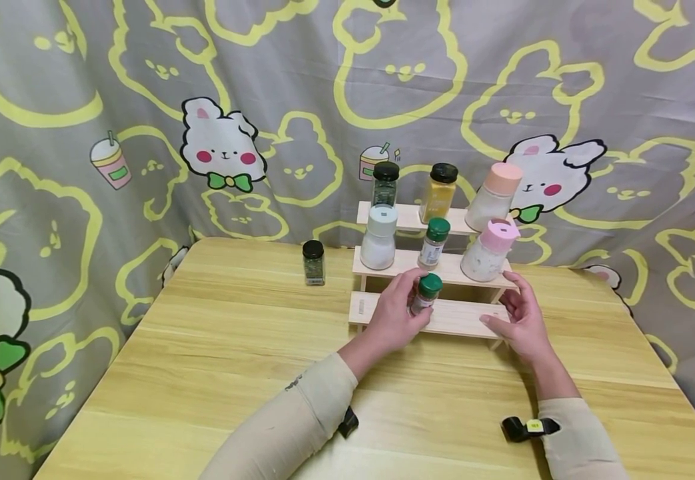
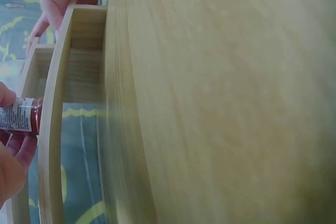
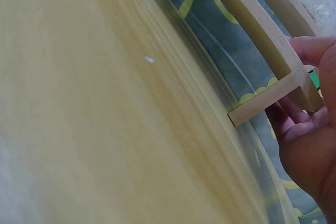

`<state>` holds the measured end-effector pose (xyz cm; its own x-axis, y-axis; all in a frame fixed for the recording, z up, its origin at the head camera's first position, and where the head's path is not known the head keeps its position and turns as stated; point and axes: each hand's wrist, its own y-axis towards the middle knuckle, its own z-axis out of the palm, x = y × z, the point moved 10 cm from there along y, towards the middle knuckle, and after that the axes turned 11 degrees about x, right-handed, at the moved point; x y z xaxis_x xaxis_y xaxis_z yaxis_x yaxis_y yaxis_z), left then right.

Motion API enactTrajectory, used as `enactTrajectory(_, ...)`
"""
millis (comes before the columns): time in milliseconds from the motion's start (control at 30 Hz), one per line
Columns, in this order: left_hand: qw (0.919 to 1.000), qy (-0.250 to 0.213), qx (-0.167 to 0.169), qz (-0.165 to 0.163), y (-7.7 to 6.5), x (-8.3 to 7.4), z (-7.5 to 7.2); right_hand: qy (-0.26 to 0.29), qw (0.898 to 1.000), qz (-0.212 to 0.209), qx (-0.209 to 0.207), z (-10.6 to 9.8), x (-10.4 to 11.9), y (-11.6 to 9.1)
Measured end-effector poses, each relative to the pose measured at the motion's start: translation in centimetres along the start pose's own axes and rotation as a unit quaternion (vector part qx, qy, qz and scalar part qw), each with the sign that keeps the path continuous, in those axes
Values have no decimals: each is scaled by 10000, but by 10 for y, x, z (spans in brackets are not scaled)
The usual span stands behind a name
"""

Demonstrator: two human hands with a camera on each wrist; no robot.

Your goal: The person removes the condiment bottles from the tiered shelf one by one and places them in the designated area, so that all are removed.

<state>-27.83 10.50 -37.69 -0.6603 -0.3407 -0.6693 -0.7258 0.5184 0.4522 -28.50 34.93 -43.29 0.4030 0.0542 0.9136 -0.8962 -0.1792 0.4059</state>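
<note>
My left hand [image 1: 394, 308] grips a small spice jar [image 1: 426, 295] with a green cap, upright at the lowest step of a pale wooden three-step rack [image 1: 383, 265]. In the left wrist view the jar's printed label [image 2: 20, 115] and reddish contents show, its base right at the board. My right hand [image 1: 522, 319] holds the rack's right end, the thumb over the lowest board and the fingers around the side. On the middle step stand a white-capped jar [image 1: 379, 241], another green-capped jar [image 1: 433, 244] and a pink-capped jar [image 1: 488, 253].
The top step bears a black-capped jar of dark herbs [image 1: 385, 189], a black-capped yellow jar [image 1: 440, 195] and a peach-capped jar [image 1: 494, 200]. Left of the rack, a black-capped jar [image 1: 314, 264] stands on the wooden table [image 1: 233, 347]. A patterned curtain [image 1: 299, 80] hangs behind.
</note>
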Motion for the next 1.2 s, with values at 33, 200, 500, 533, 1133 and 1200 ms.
enactTrajectory(33, 10000, 19, 1, -12, -1, 0, 0, -9, 10000, 9, -5, 0, 0, 0)
enactTrajectory(200, 9999, 89, -46, -20, -3, 0, -2, -17, 10000, 22, 6, 3, -1, 0)
enactTrajectory(500, 9998, 19, -108, 161, -4, -8, -11, 59, 10000, -43, -39, 3, 0, 1)
enactTrajectory(533, 9998, 15, -114, 175, -4, -10, -12, 46, 10000, -44, -25, 3, 0, 1)
enactTrajectory(1133, 9950, 45, -531, 844, -8, -55, -49, -18, 9999, -94, 111, 3, 2, 1)
enactTrajectory(1200, 9940, 46, -626, 893, -10, -58, -55, -66, 9998, -113, 147, 3, 3, 1)
